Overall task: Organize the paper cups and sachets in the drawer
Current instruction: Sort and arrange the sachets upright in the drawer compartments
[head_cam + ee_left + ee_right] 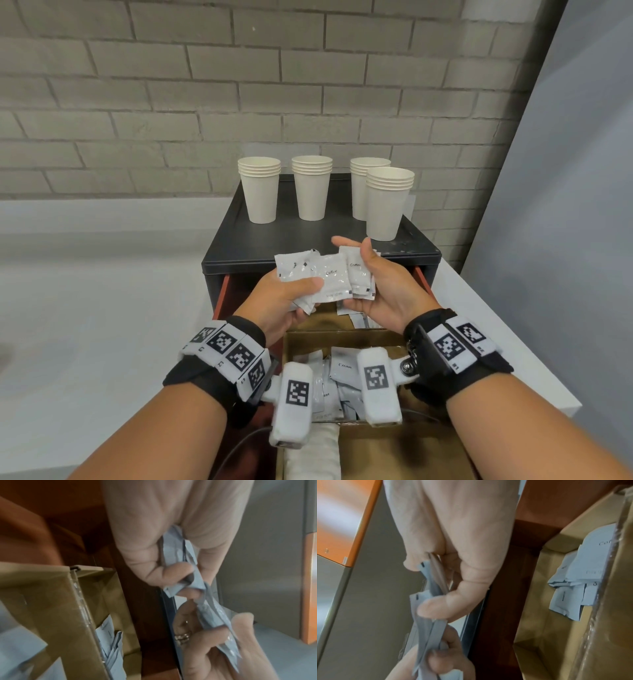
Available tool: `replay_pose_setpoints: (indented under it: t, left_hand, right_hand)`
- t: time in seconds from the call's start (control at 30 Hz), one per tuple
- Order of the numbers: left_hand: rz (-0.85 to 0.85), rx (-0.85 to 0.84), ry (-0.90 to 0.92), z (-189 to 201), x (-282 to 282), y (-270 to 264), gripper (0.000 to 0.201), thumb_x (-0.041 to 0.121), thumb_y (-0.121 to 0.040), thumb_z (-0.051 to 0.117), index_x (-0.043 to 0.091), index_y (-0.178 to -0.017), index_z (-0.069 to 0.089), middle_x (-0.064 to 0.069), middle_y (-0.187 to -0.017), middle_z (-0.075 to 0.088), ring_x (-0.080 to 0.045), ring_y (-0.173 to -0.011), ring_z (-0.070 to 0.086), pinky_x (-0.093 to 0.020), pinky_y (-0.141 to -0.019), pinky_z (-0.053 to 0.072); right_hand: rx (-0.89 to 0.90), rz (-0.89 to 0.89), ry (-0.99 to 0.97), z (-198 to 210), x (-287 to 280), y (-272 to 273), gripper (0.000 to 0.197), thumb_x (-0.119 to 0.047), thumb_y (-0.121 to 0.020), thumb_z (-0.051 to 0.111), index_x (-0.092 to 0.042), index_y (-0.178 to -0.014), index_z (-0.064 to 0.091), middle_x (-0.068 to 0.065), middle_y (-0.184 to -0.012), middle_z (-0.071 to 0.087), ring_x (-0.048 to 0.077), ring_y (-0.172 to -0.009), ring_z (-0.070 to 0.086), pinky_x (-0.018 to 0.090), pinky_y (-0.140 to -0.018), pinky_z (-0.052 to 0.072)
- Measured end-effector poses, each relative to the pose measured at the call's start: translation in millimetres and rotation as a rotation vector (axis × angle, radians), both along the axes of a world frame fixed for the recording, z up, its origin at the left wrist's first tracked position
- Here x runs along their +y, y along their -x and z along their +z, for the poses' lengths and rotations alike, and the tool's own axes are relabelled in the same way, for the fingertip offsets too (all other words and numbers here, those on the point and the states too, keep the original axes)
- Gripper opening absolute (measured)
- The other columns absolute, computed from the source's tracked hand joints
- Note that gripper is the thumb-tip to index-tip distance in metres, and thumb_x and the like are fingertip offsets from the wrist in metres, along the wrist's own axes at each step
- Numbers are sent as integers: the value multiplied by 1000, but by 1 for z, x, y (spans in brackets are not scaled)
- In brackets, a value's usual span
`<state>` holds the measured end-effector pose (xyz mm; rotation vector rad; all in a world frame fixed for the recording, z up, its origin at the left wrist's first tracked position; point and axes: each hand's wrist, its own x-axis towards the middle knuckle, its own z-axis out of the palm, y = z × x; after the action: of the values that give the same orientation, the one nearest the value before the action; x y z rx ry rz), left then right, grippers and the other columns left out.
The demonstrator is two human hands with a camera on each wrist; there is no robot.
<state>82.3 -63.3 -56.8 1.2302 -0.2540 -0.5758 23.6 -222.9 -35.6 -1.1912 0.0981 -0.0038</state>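
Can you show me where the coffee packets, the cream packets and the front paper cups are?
coffee packets (330, 279), head view, label face of the middle packet.
cream packets (344, 368), head view, the labelled packet's face.
front paper cups (385, 209), head view, side wall.

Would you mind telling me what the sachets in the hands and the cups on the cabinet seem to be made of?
The white coffee sachets, held by the left hand and right hand, look like thin glossy film or coated paper: they crinkle and catch light. The stacked off-white cups look like matte paper, with rolled rims; any lining cannot be seen.
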Motion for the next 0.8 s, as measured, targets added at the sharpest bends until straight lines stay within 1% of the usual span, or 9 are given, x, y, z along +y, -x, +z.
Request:
replay_pose_setpoints:
  t: [0.03, 0.1, 0.13, 0.23, 0.37, 0.53, 0.63, 0.73, 0.8]
  left_hand:
    - [-9, -14, -9, 0, 0, 1, 33, 5, -87, 60, 16, -118, 57, -12, -109, 69, -19, -83, 65, -16, -50, 46]
    - [-27, -53, -21, 0, 0, 3, 34, 5, -87, 61, 14, -120, 59, -10, -103, 70, -14, -73, 67, -14, -44, 46]
    - [-36, -75, -34, 0, -1, 4, 34, 6, -86, 62, 15, -118, 60, -7, -96, 72, -11, -67, 66, -13, -43, 44]
    - [-16, -70, -90, -1, -3, 6, 25, 14, -88, 62, 16, -113, 62, 0, -82, 71, -7, -59, 61, -14, -45, 42]
    - [53, 103, -65, 3, -3, 3, 19, 15, -95, 52, 13, -114, 54, -8, -79, 67, -13, -59, 62, -15, -39, 44]
    - [99, 260, 2, 5, 1, 0, 25, 6, -93, 43, 10, -117, 43, -19, -99, 63, -23, -76, 65, -18, -42, 48]
    - [118, 270, -15, 3, 0, -1, 25, 3, -92, 48, 10, -116, 48, -20, -110, 62, -26, -86, 66, -20, -46, 54]
    - [109, 239, -17, 4, 0, 1, 16, 1, -92, 51, 14, -98, 55, -15, -100, 64, -23, -83, 65, -20, -49, 54]
    - [90, 209, -19, 3, 0, 1, 17, 1, -92, 52, 17, -99, 56, -13, -98, 65, -21, -80, 65, -17, -46, 53]
  right_hand:
    - [7, 22, 46, 0, 1, 1, 29, -38, -94, 41, -29, -109, 64, 5, -111, 69, 30, -111, 61, 46, -96, 46]
    - [12, 70, 173, -2, 5, 1, 24, -27, -90, 53, -26, -113, 61, 1, -107, 69, 21, -98, 65, 31, -75, 55]
    - [11, 84, 241, -4, 8, 0, 29, -21, -87, 59, -23, -116, 60, 1, -106, 68, 16, -92, 65, 23, -65, 55]
    - [7, 62, 352, -10, 14, -2, 35, -11, -85, 65, -14, -120, 59, 3, -105, 69, 11, -82, 65, 16, -55, 50]
    - [40, -41, 310, -8, 9, -3, 29, -1, -92, 52, -14, -118, 54, 5, -97, 68, 14, -81, 64, 18, -55, 51]
    - [20, -111, 369, -2, 6, -4, 42, 4, -91, 48, -31, -113, 50, 6, -94, 56, 16, -88, 57, 23, -62, 49]
    - [6, -89, 447, -3, 10, -5, 46, 5, -88, 52, -37, -107, 50, 3, -94, 49, 18, -91, 52, 24, -63, 52]
    - [-9, -59, 490, -5, 14, -4, 37, -2, -89, 57, -32, -109, 52, 1, -94, 50, 14, -85, 54, 23, -64, 52]
    - [-13, -57, 495, -6, 13, -3, 31, -5, -88, 59, -29, -108, 54, 1, -91, 52, 12, -81, 53, 23, -65, 52]
